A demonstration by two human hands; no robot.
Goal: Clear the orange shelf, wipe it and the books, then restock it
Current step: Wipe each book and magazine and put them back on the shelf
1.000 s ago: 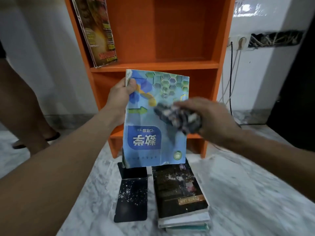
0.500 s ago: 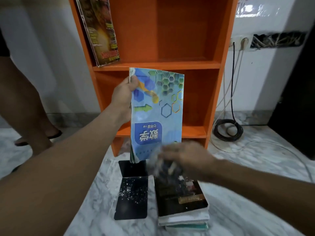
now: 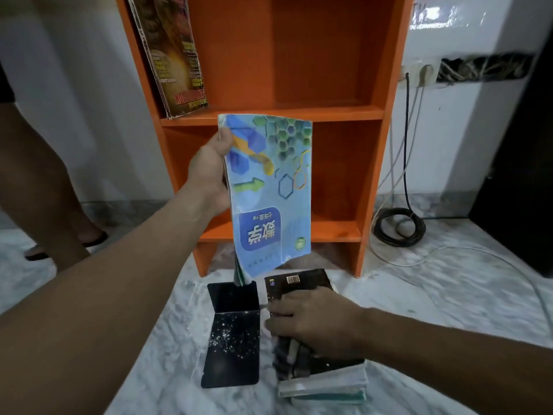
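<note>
A blue book (image 3: 269, 190) is held upright in front of the orange shelf (image 3: 371, 112), gripped at its upper left edge by the left hand (image 3: 209, 172), with the thumb laid on the cover and the fingers hidden behind it. The printed title is seen upside down, and the lower corner of the book hangs just above a black bookend (image 3: 233, 333) that stands on the marble floor (image 3: 449, 310). The right hand (image 3: 314, 319) is lowered onto a stack of books (image 3: 329, 384) lying on the floor beside the bookend; a dark patterned cloth (image 3: 291, 357) is clutched under its curled fingers and is draped over the near edge of the stack. Both lower compartments of the shelf are seen bare, while a magazine (image 3: 173, 55) is leaned against the left wall of the upper compartment. A coiled cable (image 3: 399, 226) lies on the floor to the right of the shelf, and another person's leg (image 3: 39, 175) is seen at the left.
</note>
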